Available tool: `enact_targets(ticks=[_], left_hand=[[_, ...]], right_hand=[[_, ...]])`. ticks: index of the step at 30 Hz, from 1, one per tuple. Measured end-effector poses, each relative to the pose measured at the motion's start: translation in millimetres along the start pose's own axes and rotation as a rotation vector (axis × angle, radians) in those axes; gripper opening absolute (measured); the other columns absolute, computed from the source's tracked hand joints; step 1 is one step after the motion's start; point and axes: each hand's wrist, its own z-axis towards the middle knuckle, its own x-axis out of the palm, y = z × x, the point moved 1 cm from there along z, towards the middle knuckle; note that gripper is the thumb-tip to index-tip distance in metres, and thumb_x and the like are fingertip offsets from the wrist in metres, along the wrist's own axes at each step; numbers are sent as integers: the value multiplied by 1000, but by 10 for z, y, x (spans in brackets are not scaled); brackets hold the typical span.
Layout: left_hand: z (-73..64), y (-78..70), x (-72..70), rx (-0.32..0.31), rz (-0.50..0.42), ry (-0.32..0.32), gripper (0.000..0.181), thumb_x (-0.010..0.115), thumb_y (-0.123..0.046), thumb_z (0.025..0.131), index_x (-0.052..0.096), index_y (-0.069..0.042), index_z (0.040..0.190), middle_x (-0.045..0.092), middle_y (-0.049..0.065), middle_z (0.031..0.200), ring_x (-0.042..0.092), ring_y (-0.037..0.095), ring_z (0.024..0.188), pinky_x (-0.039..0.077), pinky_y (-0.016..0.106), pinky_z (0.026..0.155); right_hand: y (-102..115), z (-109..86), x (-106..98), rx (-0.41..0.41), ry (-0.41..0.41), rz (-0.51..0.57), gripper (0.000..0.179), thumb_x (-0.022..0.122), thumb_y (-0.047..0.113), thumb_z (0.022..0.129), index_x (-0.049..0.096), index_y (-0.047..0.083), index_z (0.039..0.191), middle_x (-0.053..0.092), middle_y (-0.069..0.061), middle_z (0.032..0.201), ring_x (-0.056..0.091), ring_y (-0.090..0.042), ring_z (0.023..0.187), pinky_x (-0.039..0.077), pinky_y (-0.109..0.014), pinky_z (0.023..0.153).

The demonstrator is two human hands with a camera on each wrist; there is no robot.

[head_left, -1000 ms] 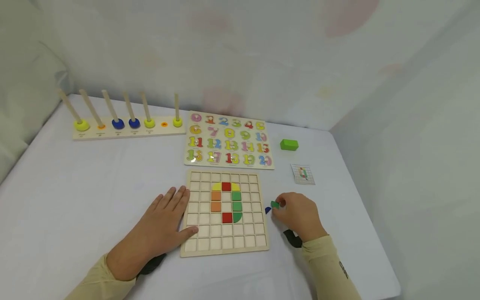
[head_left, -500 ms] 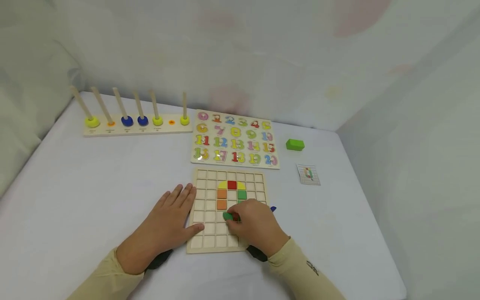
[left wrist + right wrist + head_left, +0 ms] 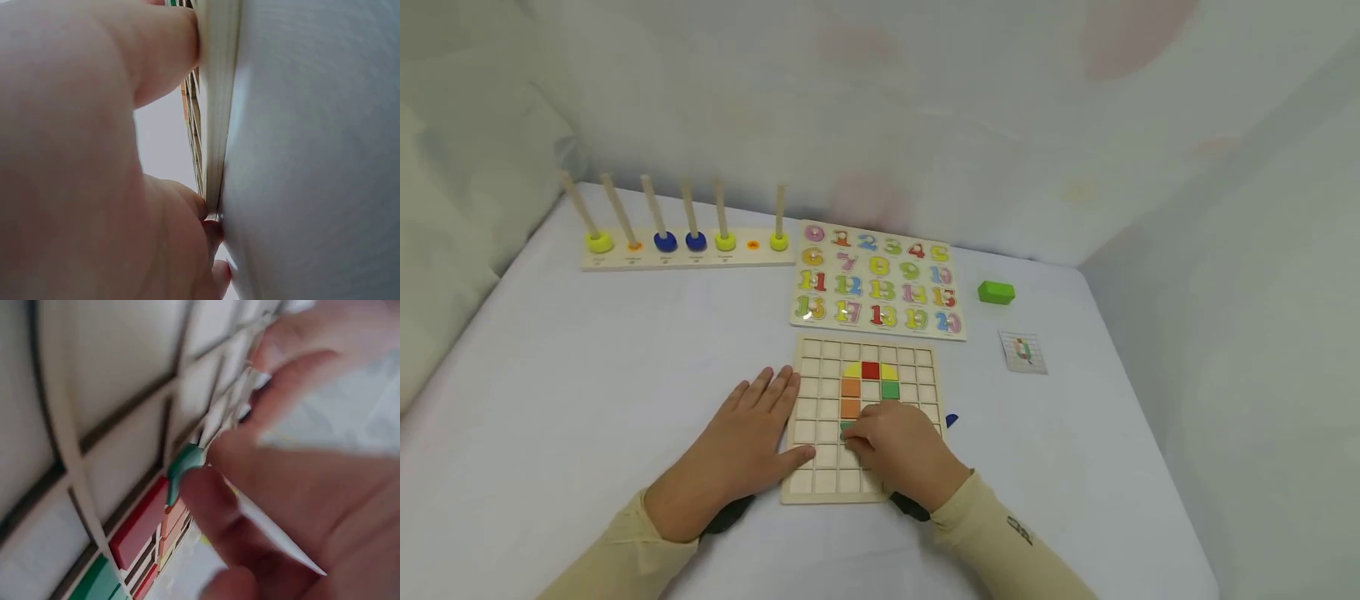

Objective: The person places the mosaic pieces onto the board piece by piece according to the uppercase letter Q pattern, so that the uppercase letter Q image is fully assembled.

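Note:
My right hand (image 3: 906, 446) pinches a small green tile (image 3: 185, 464) between thumb and finger. The tile is at a cell of the wooden grid board (image 3: 826, 481), just below two orange tiles (image 3: 850, 387). In the right wrist view a red tile (image 3: 140, 525) sits beside it. Across the top of the pattern, a red square tile (image 3: 870, 371) lies between two yellow curved tiles (image 3: 889, 372). My right hand hides part of the pattern's right side. My left hand (image 3: 737, 454) lies with fingers straight against the board's left edge, its thumb over the rim.
A blue piece (image 3: 952, 419) lies by the board's right edge. Farther back are a number puzzle (image 3: 880, 279), a peg stand (image 3: 685, 258) with yellow and blue rings, a green block (image 3: 996, 292) and a small pattern card (image 3: 1023, 352).
My right hand has carried the green tile from the table right of the board to the cell under the orange tiles. My left hand has stayed at the board's edge.

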Motion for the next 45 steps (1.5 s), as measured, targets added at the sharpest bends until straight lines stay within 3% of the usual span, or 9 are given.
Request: enact_targets(ticks=[3,9,13,18,24,27,32,35,45], left_hand=[[-1,5,25,-5,-2,-2,102,71,-58,98,29,6,165,24,24,172,18,47,159,17,66,125],[25,17,66,-9,1,-3,104,71,-60,97,28,7,165,24,25,172,17,47,159,17,66,125],[49,31,75,-4,5,-5,105,71,-61,96,28,7,165,24,25,172,18,48,159,17,67,125],[41,48,48,-4,-9,1,105,71,-60,96,29,7,165,23,25,172,18,48,159,17,68,124],[25,58,43,-14,-19,14,106,71,-61,97,27,7,165,22,26,173,16,48,159,16,68,124],[37,48,43,-8,-26,12,105,71,-60,97,26,7,166,21,25,173,15,48,159,15,68,125],[58,20,32,4,-23,4,105,71,-60,97,26,6,166,21,24,173,15,47,159,15,67,125],[69,12,33,7,-20,0,104,71,-59,98,26,6,166,21,24,173,16,46,160,15,67,125],[37,-6,21,13,-9,-10,103,72,-58,97,29,7,165,26,26,172,20,48,158,19,67,124]], right_hand=[[-116,-70,-84,91,-60,27,12,77,22,99,86,19,107,77,10,95,69,-10,87,58,-27,74],[-602,-411,-177,562,-101,127,19,70,15,98,80,17,112,68,7,94,57,-12,75,50,-30,59],[-840,-635,-137,665,-68,132,21,75,19,97,81,18,117,71,5,103,58,-10,74,51,-31,59],[-902,-766,-65,620,-84,139,15,83,22,95,83,19,110,74,7,105,61,-6,77,53,-29,61],[-842,-781,-96,572,-156,171,7,87,18,92,81,20,93,72,10,91,55,-5,68,49,-28,59],[-759,-779,-145,449,-138,209,8,86,14,93,82,19,98,72,13,93,55,-6,74,51,-28,65],[-559,-694,-184,123,9,241,14,82,9,96,85,14,108,73,9,103,64,-11,97,57,-31,88],[-457,-585,-181,22,60,202,12,81,9,96,85,11,107,73,5,102,66,-14,101,57,-31,93],[-298,-358,-33,30,87,206,8,83,9,95,84,14,102,77,9,97,68,-4,91,56,-23,89]])
